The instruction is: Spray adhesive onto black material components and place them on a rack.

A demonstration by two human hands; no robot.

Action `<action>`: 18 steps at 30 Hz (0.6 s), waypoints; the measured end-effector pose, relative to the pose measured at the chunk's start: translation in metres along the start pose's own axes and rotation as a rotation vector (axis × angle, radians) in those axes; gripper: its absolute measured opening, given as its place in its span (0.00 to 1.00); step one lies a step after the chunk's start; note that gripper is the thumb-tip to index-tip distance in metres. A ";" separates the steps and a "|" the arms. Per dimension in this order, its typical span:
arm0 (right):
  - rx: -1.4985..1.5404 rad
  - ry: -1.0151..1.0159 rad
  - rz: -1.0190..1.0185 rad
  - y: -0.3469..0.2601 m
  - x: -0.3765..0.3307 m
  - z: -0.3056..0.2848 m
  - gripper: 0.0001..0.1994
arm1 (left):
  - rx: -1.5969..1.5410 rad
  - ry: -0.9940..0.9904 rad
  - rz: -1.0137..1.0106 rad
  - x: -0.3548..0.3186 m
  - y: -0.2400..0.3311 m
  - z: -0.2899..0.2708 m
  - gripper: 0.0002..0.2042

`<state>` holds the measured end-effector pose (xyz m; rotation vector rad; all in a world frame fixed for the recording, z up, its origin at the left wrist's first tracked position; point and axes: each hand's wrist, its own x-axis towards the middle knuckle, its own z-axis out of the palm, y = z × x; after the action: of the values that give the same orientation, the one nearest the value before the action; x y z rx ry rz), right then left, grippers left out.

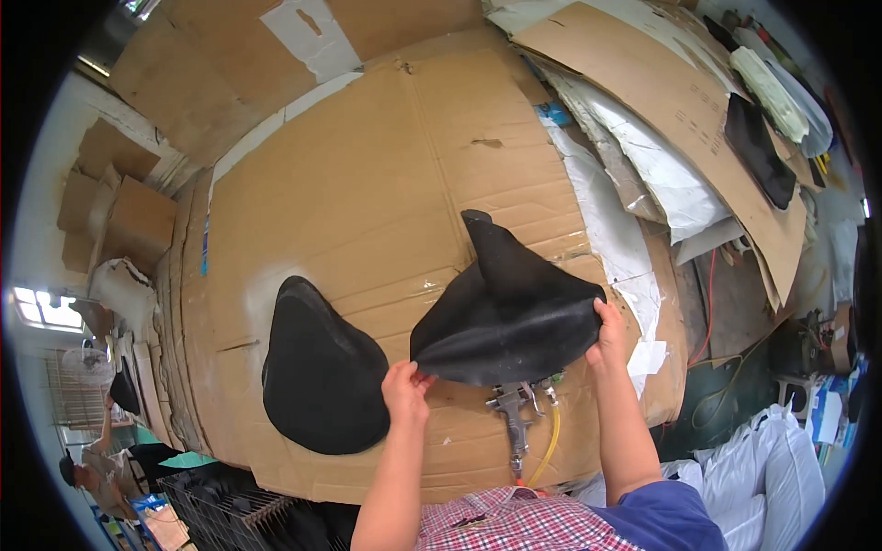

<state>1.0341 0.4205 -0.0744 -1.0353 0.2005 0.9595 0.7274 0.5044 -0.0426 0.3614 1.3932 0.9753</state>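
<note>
Left hand: our left hand (404, 384) pinches the near-left rim of the black saddle cover (505, 317), fingers closed on the edge.
Right hand: our right hand (608, 332) grips the cover's right rim, closed around it.
Where the cover is: we hold it between both hands just above the cardboard-covered table (367, 184), its narrow nose pointing away from us.
Risk, slipping: we judge the limp cover could slide out of the left pinch, since only the fingertips hold the rim.
Risk, spray gun: the metal spray gun (516, 409) lies right under the cover's near edge; we could knock it or snag its yellow hose (548, 450).
Risk, neighbour: the black saddle (322, 372) lies near our left hand; a wide swing could brush it.
Count: one cover in hand, one saddle on the table, one spray gun, one hose, two hands.
</note>
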 end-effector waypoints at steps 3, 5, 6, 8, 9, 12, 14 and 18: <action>0.031 0.016 0.058 -0.002 -0.011 -0.003 0.05 | -0.163 -0.099 -0.183 -0.015 0.002 -0.018 0.03; -0.007 0.014 0.062 -0.005 -0.023 0.002 0.06 | -0.384 -0.107 -0.352 -0.025 0.006 -0.027 0.06; -0.045 0.009 0.065 -0.006 -0.028 0.004 0.07 | -0.385 -0.106 -0.353 -0.027 0.004 -0.035 0.06; -0.174 0.012 0.063 -0.011 -0.030 -0.001 0.10 | -0.361 -0.163 -0.447 -0.033 0.001 -0.047 0.12; -0.298 0.021 0.059 -0.014 -0.032 -0.004 0.13 | -0.320 -0.161 -0.393 -0.041 -0.003 -0.052 0.16; -0.500 0.042 0.094 -0.010 -0.045 -0.019 0.18 | -0.526 -0.325 -0.337 -0.065 0.011 -0.055 0.19; -0.510 -0.022 0.069 -0.009 -0.048 -0.018 0.20 | -0.569 -0.318 -0.277 -0.062 0.016 -0.072 0.21; -0.548 -0.107 0.113 -0.015 -0.042 -0.012 0.21 | -0.134 -0.197 -0.094 -0.045 0.017 -0.067 0.25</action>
<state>1.0238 0.3837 -0.0476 -1.4786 -0.1030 1.2034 0.6650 0.4591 -0.0139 0.2809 1.1496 0.9244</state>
